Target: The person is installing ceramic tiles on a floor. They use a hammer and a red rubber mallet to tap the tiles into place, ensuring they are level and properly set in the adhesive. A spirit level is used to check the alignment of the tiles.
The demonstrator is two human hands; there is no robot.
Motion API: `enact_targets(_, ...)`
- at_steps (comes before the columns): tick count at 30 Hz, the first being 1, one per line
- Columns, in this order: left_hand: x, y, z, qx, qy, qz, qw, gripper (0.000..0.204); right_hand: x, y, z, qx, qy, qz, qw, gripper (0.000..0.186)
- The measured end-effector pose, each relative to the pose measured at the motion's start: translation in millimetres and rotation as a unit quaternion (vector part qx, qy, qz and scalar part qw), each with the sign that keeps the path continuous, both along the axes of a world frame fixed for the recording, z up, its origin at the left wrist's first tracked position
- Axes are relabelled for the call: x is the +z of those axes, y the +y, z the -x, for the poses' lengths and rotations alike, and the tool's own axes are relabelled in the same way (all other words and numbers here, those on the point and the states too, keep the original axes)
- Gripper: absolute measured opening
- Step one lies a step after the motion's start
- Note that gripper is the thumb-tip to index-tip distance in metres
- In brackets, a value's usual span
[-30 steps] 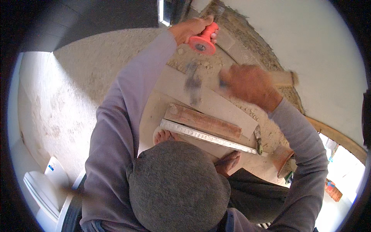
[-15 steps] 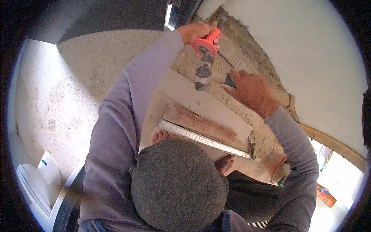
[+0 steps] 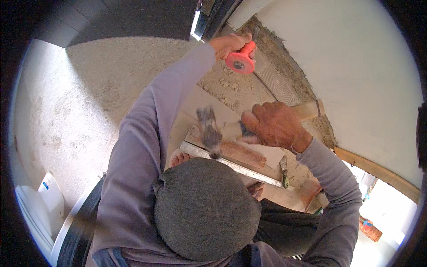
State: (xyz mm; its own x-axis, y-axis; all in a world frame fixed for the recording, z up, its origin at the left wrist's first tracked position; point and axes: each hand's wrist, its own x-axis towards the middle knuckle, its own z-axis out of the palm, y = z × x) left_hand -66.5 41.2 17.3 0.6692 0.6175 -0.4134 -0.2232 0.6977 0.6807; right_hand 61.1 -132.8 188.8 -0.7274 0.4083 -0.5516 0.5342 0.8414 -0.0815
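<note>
My left hand (image 3: pixel 227 44) is wrapped round a chisel with a red grip and round red hand guard (image 3: pixel 240 63). The chisel points away from me, toward the broken strip along the foot of the wall, and its tip is hard to make out there. Closed round the handle of a hammer (image 3: pixel 210 132) is my right hand (image 3: pixel 276 125). The hammer's dark head is smeared by motion and hangs in the air over the floor pieces near me, apart from the chisel. Crumbled rubble (image 3: pixel 231 84) lies below the guard.
A pale wall (image 3: pixel 356 66) rises on the right, with ridged mortar (image 3: pixel 273 82) along its broken base. Near my feet lie a metal straightedge (image 3: pixel 242 170), a reddish tile strip (image 3: pixel 244 152) and a small hand tool (image 3: pixel 284 171). A dark door panel (image 3: pixel 133 18) stands far left.
My right hand has drawn the hammer back from near the chisel's guard, toward me. The left hand keeps its grip on the chisel, nearly unmoved.
</note>
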Motion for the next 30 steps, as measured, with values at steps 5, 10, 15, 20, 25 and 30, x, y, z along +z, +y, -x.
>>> enact_targets(5,0,1,-16,0.006,-0.013,0.002,1.0,0.05,-14,28,-25,-0.259,0.054,-0.095,0.96,0.041)
enact_targets(10,-10,7,-14,0.007,0.0,-0.019,1.0,0.052,-14,18,-26,-0.109,0.032,-0.076,0.991,0.04)
enact_targets(15,-7,4,-18,-0.014,0.018,-0.094,0.995,0.058,-4,35,-33,-0.262,0.026,-0.096,0.96,0.041)
enact_targets(20,-1,2,-20,0.014,-0.008,0.021,1.0,0.057,-2,20,-31,-0.032,0.061,-0.061,0.996,0.04)
enact_targets(25,26,-16,-30,0.026,0.15,-0.054,0.987,0.053,-21,22,-56,-0.362,0.128,-0.065,0.921,0.05)
enact_targets(30,-22,-28,-37,0.106,0.084,0.029,0.99,0.05,-14,-23,-52,-0.309,0.06,-0.013,0.949,0.05)
